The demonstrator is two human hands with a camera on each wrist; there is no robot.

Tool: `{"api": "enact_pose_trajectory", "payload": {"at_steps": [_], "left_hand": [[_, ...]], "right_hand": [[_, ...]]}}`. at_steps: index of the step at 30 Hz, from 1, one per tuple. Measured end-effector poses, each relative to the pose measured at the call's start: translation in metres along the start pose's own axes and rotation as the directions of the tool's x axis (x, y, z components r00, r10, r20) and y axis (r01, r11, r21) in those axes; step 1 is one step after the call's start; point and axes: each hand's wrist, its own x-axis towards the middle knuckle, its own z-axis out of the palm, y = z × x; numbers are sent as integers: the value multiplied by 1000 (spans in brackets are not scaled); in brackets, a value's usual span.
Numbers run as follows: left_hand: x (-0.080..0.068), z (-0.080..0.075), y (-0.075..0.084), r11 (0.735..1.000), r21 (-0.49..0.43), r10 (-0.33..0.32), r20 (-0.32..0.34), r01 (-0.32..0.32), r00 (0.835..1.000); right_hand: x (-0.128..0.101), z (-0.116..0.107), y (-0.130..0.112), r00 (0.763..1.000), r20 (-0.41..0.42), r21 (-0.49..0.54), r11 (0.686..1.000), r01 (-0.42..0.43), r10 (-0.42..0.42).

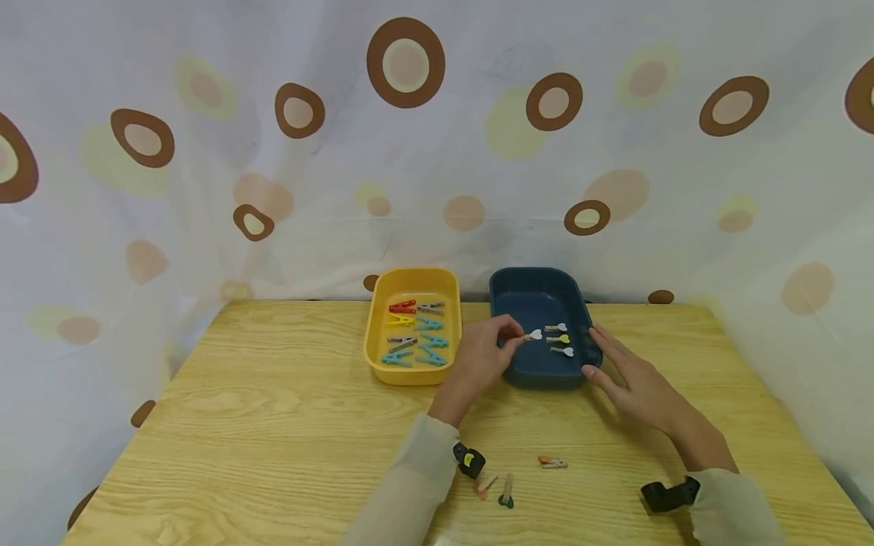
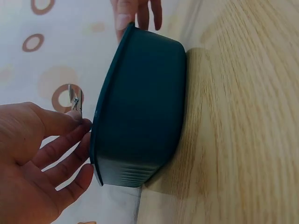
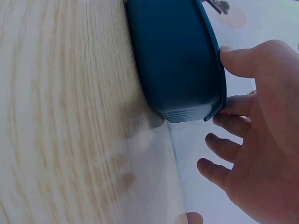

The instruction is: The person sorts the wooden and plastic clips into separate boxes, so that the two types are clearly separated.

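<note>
My left hand (image 1: 480,353) pinches a small wooden clothespin with a white heart (image 1: 536,334) between thumb and forefinger, above the left side of the dark blue tray (image 1: 539,379). In the left wrist view the clothespin (image 2: 75,98) points up from the fingertips, beside the tray's rim. Inside the tray lie a clothespin with a yellow heart (image 1: 564,339) and two with white hearts. My right hand (image 1: 642,387) touches the tray's right rim with thumb and fingertips; in the right wrist view its other fingers (image 3: 224,147) spread loosely.
Left of the blue tray stands a yellow tray (image 1: 372,334) with several red, yellow, blue and grey plastic clothespins. On the wooden table (image 1: 273,425) near me lie a green-heart clothespin (image 1: 507,491) and two orange-tipped ones (image 1: 553,462). A patterned cloth (image 1: 437,152) hangs behind the table.
</note>
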Motion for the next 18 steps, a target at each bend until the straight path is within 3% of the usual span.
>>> {"api": "enact_pose_trajectory", "payload": {"at_steps": [14, 18], "left_hand": [[20, 8, -6, 992, 115, -60, 53, 54, 997], [23, 12, -8, 986, 161, -38, 57, 28, 998]], "right_hand": [[0, 1, 0, 1000, -2, -3, 1000, 3, -3], [0, 0, -1, 1000, -7, -3, 1000, 9, -9]]}}
